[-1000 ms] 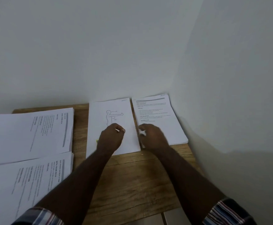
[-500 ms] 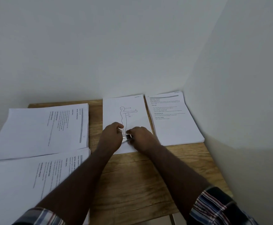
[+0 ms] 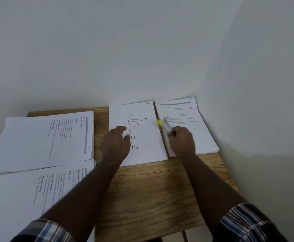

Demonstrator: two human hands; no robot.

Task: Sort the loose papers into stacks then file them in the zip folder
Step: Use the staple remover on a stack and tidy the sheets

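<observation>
Right hand: grip clamped on a yellow-tipped marker, over the text stack, which lies just right of the figure sheet. Left hand: grip loose, resting on that sheet. Step, judged: labelling sorted stacks. Two more stacks sit left on the table. Folder not in view; next calls for marking, then filing.

Figure sheet: "90". Left stacks: "TASK GOAL", "TASK DESCRIPTION", "REQUIRED PROPS".
</observation>
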